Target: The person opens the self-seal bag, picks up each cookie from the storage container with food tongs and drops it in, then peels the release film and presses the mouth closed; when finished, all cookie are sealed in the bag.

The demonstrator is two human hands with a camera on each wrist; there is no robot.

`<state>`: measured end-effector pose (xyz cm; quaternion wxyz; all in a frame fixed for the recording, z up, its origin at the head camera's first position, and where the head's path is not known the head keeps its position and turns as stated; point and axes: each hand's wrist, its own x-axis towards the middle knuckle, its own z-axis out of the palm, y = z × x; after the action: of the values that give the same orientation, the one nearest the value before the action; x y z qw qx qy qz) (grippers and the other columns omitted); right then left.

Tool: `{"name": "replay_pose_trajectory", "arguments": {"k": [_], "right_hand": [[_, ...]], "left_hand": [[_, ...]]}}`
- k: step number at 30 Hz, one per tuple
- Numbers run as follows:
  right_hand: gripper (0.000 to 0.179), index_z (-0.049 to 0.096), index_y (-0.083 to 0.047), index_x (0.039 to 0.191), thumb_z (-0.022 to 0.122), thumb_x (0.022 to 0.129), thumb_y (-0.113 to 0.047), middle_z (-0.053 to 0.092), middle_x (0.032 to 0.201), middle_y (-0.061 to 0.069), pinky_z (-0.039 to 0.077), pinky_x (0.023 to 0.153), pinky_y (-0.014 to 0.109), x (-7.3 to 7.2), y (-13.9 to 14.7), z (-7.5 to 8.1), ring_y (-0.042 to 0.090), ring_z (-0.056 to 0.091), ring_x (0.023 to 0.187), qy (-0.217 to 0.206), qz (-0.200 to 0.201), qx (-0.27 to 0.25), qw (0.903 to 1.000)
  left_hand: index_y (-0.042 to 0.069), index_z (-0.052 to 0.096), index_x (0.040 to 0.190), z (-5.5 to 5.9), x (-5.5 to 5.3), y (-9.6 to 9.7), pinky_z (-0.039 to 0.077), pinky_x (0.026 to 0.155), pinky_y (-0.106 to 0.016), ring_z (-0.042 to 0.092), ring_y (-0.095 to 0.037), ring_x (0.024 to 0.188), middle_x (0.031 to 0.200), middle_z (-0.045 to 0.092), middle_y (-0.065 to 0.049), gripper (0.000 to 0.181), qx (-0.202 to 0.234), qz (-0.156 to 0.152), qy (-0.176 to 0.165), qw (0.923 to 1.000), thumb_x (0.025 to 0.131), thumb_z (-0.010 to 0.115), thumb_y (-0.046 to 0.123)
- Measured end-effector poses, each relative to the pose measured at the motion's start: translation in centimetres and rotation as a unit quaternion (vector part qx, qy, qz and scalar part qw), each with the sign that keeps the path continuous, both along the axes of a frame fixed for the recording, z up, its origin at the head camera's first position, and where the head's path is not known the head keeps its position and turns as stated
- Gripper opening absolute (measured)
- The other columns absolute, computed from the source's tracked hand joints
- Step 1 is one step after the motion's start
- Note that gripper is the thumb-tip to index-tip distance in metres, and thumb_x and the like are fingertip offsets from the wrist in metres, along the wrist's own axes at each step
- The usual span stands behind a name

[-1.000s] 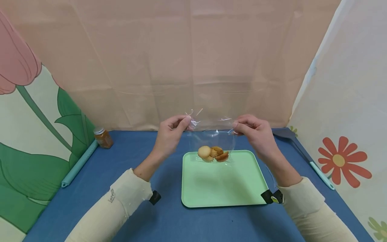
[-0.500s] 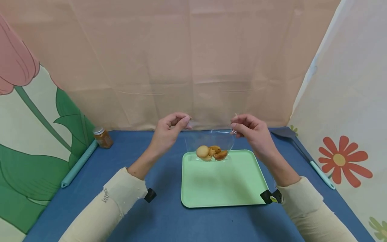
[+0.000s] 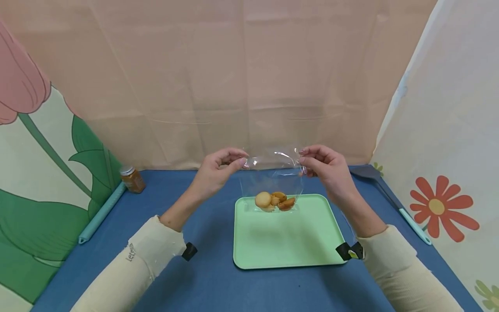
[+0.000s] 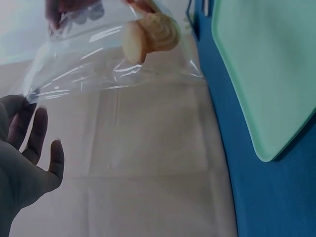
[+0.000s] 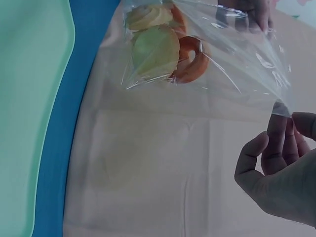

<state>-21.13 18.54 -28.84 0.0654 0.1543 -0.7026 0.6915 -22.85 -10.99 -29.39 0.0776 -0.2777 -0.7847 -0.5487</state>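
A clear plastic bag [image 3: 273, 178] hangs between my two hands above the back of a green tray [image 3: 290, 242]. Several cookies lie at its bottom: a round pale cookie [image 3: 263, 199], a swirled cookie [image 4: 161, 31] and a browned ring-shaped one [image 5: 191, 61]. My left hand [image 3: 219, 169] pinches the bag's upper left corner between thumb and forefinger. At the upper right corner, my right hand [image 3: 326, 172] pinches the film the same way. In both wrist views the other fingers are loosely bent, and the film is stretched between the hands.
A blue cloth [image 3: 210, 277] covers the table. At the back left stands a jar [image 3: 133, 178] with a silver lid, beside a rolled teal mat [image 3: 102, 212]. A dark spatula [image 3: 383, 188] with a light teal handle lies along the right edge. A beige backdrop [image 3: 218, 78] rises behind.
The bag's top tilted down out of sight half a second ago and now stands up again, its film stretched between the hands. My left forearm has shifted slightly left.
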Motion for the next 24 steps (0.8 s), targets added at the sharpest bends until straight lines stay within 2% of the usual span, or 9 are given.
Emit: {"name": "replay_pose_trajectory", "arguments": {"k": [7,11,14,20,24], "right_hand": [[0.006,0.072,-0.012,0.101,0.068,0.096,-0.011,0.07,0.079,-0.004,0.055,0.069,0.025,-0.07,0.29,0.34,0.014,0.067,0.066,0.011,0.011,-0.005,0.9999],[0.009,0.072,-0.008,0.103,0.069,0.095,-0.009,0.072,0.08,-0.003,0.054,0.068,0.024,0.0,0.67,0.7,0.014,0.068,0.067,0.041,0.008,0.005,0.9991],[0.01,0.072,-0.006,0.103,0.07,0.094,-0.008,0.071,0.08,-0.002,0.054,0.069,0.023,-0.01,0.81,0.79,0.013,0.068,0.069,0.059,0.003,0.018,0.9981],[0.009,0.073,-0.011,0.103,0.071,0.094,-0.01,0.072,0.081,-0.005,0.055,0.07,0.023,-0.14,0.8,0.16,0.012,0.069,0.071,0.041,0.006,0.037,0.9985],[0.009,0.072,-0.012,0.103,0.07,0.095,-0.011,0.072,0.081,-0.005,0.054,0.069,0.023,-0.31,0.94,-0.17,0.011,0.069,0.071,0.032,0.005,0.024,0.9992]], "left_hand": [[0.011,0.067,0.121,0.15,0.02,-0.13,0.053,0.085,-0.036,0.066,-0.023,0.097,0.1,0.074,-0.009,0.022,0.001,-0.004,0.016,0.9999,0.1,0.064,0.015],[0.011,0.067,0.119,0.6,0.23,-0.05,0.055,0.087,-0.037,0.067,-0.029,0.099,0.099,0.075,-0.006,0.02,0.001,-0.012,0.034,0.9993,0.1,0.064,0.017],[0.013,0.068,0.118,0.78,0.18,0.05,0.055,0.085,-0.038,0.066,-0.028,0.097,0.098,0.075,-0.005,0.02,-0.007,-0.008,0.038,0.9992,0.099,0.066,0.019],[0.018,0.068,0.117,0.35,0.09,0.01,0.053,0.085,-0.044,0.065,-0.015,0.095,0.098,0.076,-0.005,0.019,-0.028,0.014,0.025,0.9992,0.099,0.067,0.023],[0.018,0.069,0.116,0.09,0.09,0.03,0.054,0.087,-0.047,0.066,-0.015,0.096,0.1,0.076,-0.005,0.017,-0.012,0.011,0.017,0.9997,0.1,0.064,0.023]]}}
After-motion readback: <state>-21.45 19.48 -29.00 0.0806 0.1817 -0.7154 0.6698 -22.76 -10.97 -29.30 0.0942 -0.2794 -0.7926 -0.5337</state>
